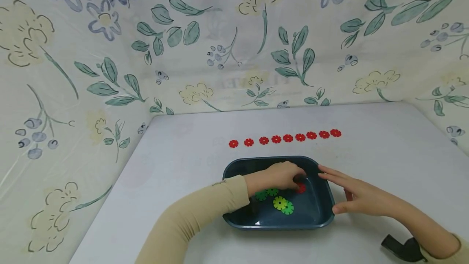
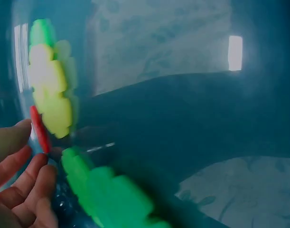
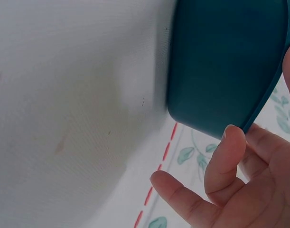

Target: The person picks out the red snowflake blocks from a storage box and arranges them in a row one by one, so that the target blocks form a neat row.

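Note:
Inside the dark blue plastic tray [image 1: 311, 211], my left hand [image 1: 280, 175] pinches a red notched disc [image 2: 39, 129] between thumb and fingers, low over the tray floor. The same red disc [image 1: 301, 188] shows below the fingertips in the head view. A yellow-green disc [image 1: 279, 203] overlaps a green disc [image 1: 288, 207] nearby, and more green discs [image 1: 261, 195] lie partly behind the left sleeve. My right hand [image 1: 362, 194] touches the tray's right end, with fingers at the far corner and thumb at the near side. In the right wrist view its fingers [image 3: 225, 161] are spread at the rim.
Beyond the tray, several red notched discs [image 1: 288, 138] form a row across the white table [image 1: 176, 150]. Flower-printed sheeting [image 1: 220, 52] stands at the back and sides. A black strap-like object [image 1: 401, 247] sits by the right wrist.

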`<action>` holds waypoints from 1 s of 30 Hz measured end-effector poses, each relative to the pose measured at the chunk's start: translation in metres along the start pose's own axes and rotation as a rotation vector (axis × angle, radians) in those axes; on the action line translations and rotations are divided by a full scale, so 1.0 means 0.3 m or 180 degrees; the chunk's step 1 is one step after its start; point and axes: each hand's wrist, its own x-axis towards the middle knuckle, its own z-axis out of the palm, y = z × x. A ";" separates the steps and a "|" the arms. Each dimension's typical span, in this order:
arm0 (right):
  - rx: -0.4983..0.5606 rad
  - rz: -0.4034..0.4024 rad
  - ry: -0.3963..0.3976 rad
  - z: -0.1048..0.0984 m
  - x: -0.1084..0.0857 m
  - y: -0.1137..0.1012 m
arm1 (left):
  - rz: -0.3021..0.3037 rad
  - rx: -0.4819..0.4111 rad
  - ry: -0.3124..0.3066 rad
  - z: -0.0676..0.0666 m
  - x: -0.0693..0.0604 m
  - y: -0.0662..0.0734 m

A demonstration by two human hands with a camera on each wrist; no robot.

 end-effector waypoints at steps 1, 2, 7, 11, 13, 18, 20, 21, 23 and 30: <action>-0.0007 0.0000 0.0003 0.000 0.000 0.000 | -0.0012 0.0053 -0.0011 0.002 0.001 0.002; -0.0014 0.0003 0.0005 0.000 0.000 -0.001 | -0.0029 0.0096 -0.0025 0.005 0.002 0.004; -0.0019 0.0020 0.0011 0.000 0.002 -0.001 | -0.0052 0.0170 -0.0068 0.014 0.008 0.006; 0.0005 0.0012 0.0005 0.001 0.003 0.000 | 0.0006 0.0107 -0.0111 0.015 0.009 0.003; 0.0017 0.0010 -0.0001 0.001 0.003 0.000 | 0.0047 0.0066 -0.0134 0.014 0.007 0.001; 0.0030 0.0031 0.0000 0.003 0.003 -0.002 | 0.0203 -0.0107 -0.0175 0.008 0.002 -0.004; 0.0036 0.0022 0.0005 0.003 0.003 -0.002 | 0.0272 -0.0181 -0.0191 0.008 0.001 -0.007; 0.0042 0.0012 0.0005 0.003 0.003 -0.001 | 0.0301 -0.0224 -0.0195 0.010 0.001 -0.009; 0.0047 -0.0005 0.0006 0.003 0.003 0.000 | 0.0340 -0.0301 -0.0202 0.012 0.000 -0.013; 0.0062 0.0000 0.0017 0.003 0.003 0.003 | 0.0380 -0.0495 -0.0150 -0.003 0.000 -0.027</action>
